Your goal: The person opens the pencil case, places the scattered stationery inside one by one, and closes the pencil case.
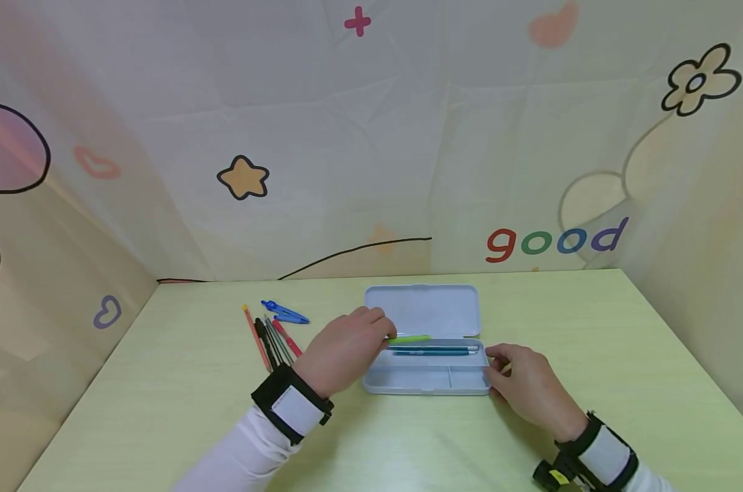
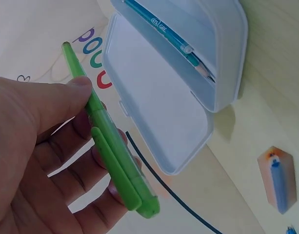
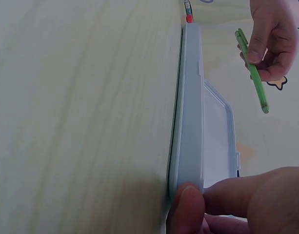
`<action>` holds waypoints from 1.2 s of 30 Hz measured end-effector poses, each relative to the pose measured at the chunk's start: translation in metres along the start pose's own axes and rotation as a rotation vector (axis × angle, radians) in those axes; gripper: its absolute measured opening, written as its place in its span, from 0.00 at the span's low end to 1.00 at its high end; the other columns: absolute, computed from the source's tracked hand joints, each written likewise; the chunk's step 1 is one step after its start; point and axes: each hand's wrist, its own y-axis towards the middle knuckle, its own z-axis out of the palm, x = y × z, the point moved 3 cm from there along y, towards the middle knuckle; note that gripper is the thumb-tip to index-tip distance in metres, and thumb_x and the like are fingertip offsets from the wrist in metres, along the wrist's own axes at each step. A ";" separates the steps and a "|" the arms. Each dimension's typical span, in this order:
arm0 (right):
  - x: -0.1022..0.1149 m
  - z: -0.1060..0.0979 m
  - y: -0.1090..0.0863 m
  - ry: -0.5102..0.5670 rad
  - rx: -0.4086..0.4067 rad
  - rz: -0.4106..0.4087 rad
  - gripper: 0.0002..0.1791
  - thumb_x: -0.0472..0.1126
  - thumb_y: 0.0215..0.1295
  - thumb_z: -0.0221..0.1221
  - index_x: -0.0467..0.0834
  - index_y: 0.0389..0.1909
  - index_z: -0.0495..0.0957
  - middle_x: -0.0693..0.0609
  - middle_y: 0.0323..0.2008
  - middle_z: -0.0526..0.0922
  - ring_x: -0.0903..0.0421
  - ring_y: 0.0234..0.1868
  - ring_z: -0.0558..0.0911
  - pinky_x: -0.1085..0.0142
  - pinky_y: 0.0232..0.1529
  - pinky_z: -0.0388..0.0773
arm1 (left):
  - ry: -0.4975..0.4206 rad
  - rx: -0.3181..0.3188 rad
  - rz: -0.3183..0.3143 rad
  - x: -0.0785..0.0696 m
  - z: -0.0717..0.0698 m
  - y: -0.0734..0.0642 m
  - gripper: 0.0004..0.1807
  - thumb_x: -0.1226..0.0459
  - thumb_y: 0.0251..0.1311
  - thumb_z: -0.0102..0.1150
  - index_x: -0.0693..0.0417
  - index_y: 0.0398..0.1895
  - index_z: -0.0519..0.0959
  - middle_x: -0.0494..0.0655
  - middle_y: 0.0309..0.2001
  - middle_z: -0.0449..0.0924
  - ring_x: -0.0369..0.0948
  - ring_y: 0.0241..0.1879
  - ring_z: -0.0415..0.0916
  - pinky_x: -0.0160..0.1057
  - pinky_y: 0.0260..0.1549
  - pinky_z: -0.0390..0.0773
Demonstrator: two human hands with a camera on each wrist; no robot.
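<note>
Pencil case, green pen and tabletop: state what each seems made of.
Pencil case: probably rigid plastic, satin finish; smooth moulded walls and rounded corners.
Green pen: likely plastic, fairly glossy; pale highlights along the barrel.
Tabletop: wood or wood-look laminate, smooth; grain streaks show, but solid or printed cannot be told.

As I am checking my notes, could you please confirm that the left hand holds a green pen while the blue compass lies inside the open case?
Not quite: the compass lies on the table, outside the open case, as the head view shows. The left hand does hold the green pen.
</note>
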 end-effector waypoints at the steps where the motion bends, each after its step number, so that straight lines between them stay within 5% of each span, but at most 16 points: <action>1: 0.000 0.000 0.000 0.002 0.001 0.002 0.21 0.32 0.74 0.63 0.27 0.63 0.77 0.47 0.36 0.79 0.56 0.28 0.79 0.67 0.25 0.77 | 0.000 0.000 0.001 -0.001 0.000 0.001 0.10 0.65 0.69 0.71 0.50 0.51 0.87 0.42 0.46 0.85 0.40 0.45 0.79 0.36 0.44 0.84; 36: -0.003 0.001 0.000 0.016 -0.001 -0.022 0.21 0.32 0.74 0.62 0.27 0.63 0.77 0.48 0.36 0.80 0.56 0.28 0.79 0.67 0.26 0.77 | 0.063 0.028 0.032 -0.021 0.027 0.031 0.06 0.62 0.73 0.68 0.47 0.49 0.87 0.38 0.43 0.84 0.36 0.41 0.77 0.31 0.38 0.80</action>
